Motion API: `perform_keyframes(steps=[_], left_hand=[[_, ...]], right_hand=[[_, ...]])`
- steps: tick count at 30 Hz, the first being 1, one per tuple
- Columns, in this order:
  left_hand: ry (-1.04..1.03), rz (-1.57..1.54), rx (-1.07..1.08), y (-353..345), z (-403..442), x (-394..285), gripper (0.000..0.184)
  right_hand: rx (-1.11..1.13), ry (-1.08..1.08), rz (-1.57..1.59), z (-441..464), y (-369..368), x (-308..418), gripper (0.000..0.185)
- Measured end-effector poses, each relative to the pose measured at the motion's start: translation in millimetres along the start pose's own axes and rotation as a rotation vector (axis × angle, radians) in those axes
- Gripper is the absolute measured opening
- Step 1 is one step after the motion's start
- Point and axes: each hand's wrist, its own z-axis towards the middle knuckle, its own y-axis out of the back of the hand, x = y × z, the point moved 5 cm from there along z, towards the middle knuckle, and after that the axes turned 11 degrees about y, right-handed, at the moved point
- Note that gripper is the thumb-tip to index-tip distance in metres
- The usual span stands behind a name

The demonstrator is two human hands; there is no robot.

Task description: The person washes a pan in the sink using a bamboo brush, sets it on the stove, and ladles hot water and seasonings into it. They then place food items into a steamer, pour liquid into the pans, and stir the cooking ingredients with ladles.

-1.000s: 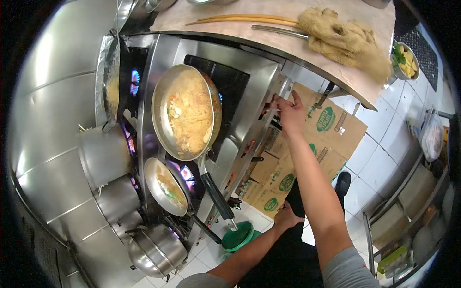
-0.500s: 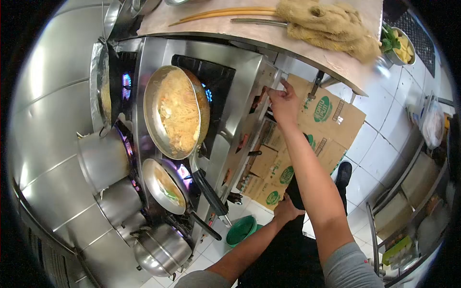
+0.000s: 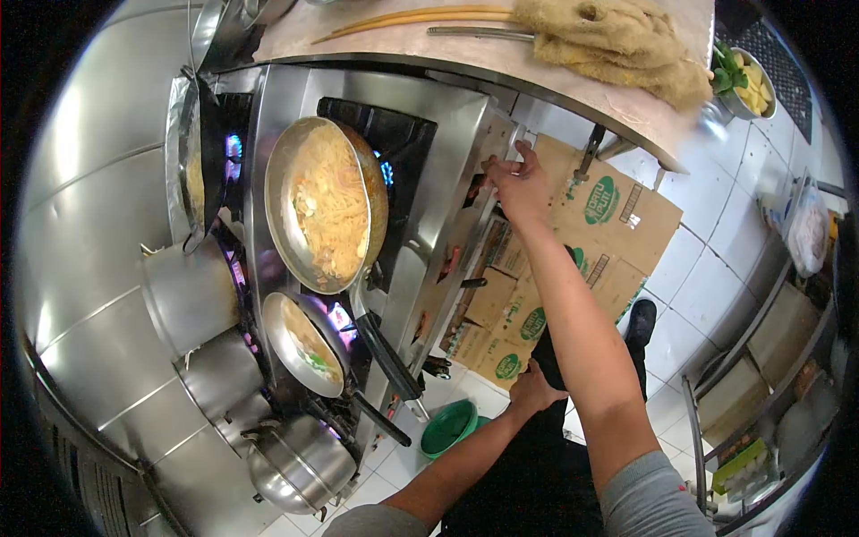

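Observation:
My right hand (image 3: 521,186) reaches to the front panel of the stove (image 3: 429,206), its fingertips bent in at a control knob (image 3: 477,185) there. The fingers partly cover this knob. Lower down, my left hand (image 3: 537,390) rests against my black trouser leg (image 3: 548,345), with most of its fingers hidden. On a lit burner sits a large pan (image 3: 279,201) of noodles (image 3: 331,210), its black handle (image 3: 390,360) jutting toward me. A smaller pan (image 3: 284,353) over another flame holds a pale liquid with something green in it.
Several metal pots (image 3: 192,295) stand along the back burners. A worktop (image 3: 394,49) bears chopsticks (image 3: 420,15) and a brown cloth (image 3: 617,49). Flattened cardboard (image 3: 617,201) covers part of the floor, near a green bucket (image 3: 450,428). A wire rack (image 3: 761,394) stands at right.
My right hand has shifted slightly toward the stove panel, and its fingers have turned a little. The left hand stays against the leg. The view has moved slightly.

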Motion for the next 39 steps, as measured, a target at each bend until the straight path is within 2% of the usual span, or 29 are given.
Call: perform_keyframes(steps=[5, 8, 14, 17, 20, 26, 32, 35, 39], left_hand=[[0.006, 0.023, 0.004, -3, 0, -1, 0.134], [0.0, 0.01, -0.004, -3, 1, -1, 0.134], [0.01, 0.016, -0.002, -1, -3, 0, 0.134], [0.082, 0.001, 0.079, 17, -19, -5, 0.133], [0.042, 0.002, 0.025, 11, -16, -3, 0.131], [-0.015, 0.005, -0.021, -3, -2, 1, 0.129], [0.047, 0.012, 0.007, 2, -9, 0, 0.129], [0.041, -0.037, 0.04, 1, -8, 1, 0.13], [0.06, -0.024, 0.066, 12, -17, -2, 0.129]], right_hand=[[0.029, -0.017, -0.129, -1, 6, 1, 0.076], [-0.007, -0.014, -0.007, 1, 3, -7, 0.075], [0.006, 0.02, -0.237, 3, 8, -5, 0.07], [0.004, 0.012, -0.223, 6, 16, -10, 0.068], [0.013, 0.011, -0.08, 3, 14, -6, 0.075], [-0.077, 0.046, -0.011, 1, 9, -3, 0.075], [0.023, 0.025, -0.163, 6, 14, 0, 0.076], [0.019, -0.06, -0.164, 6, 11, -3, 0.075], [0.057, 0.025, -0.124, 6, 7, -9, 0.067]])
